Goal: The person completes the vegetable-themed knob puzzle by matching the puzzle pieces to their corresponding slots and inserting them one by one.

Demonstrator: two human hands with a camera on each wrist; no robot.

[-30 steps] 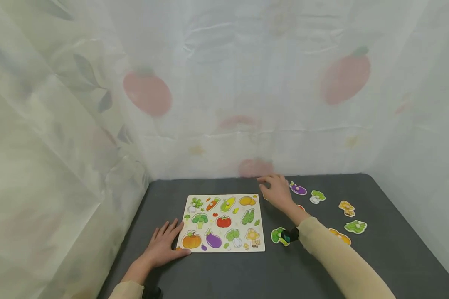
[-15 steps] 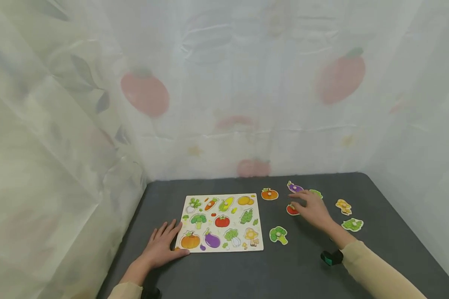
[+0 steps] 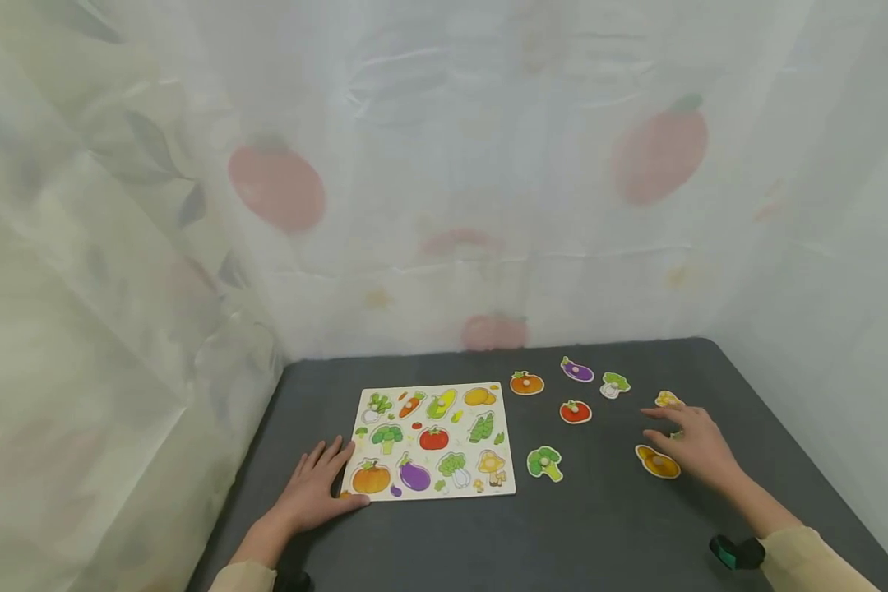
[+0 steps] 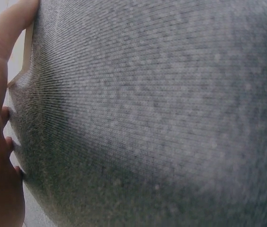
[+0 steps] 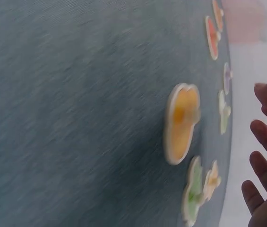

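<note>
My left hand (image 3: 314,487) lies with spread fingers at the left edge of a white vegetable puzzle board (image 3: 458,440), thumb on its near left corner. In the left wrist view, the thumb (image 4: 8,28) touches the board's pale edge (image 4: 28,49). My right hand (image 3: 699,450) hovers at the right, thumb and fingers apart, holding nothing. Below it sits a yellow-orange potato-shaped knob piece (image 3: 659,462), clear of the fingers in the right wrist view. A green leafy piece (image 5: 193,191) is mostly hidden by this hand in the head view; a mushroom piece (image 3: 668,399) lies just beyond.
Between board and right hand lie loose knob pieces: pumpkin (image 3: 527,383), eggplant (image 3: 577,370), cabbage (image 3: 614,385), tomato (image 3: 575,412) and broccoli (image 3: 544,464). A pale printed curtain (image 3: 414,205) hangs behind and beside the dark table (image 3: 451,547).
My right hand has swept rightward from beside the pumpkin piece, past the tomato piece, to the potato-shaped piece. The head view has shifted slightly. My left hand stays on the board.
</note>
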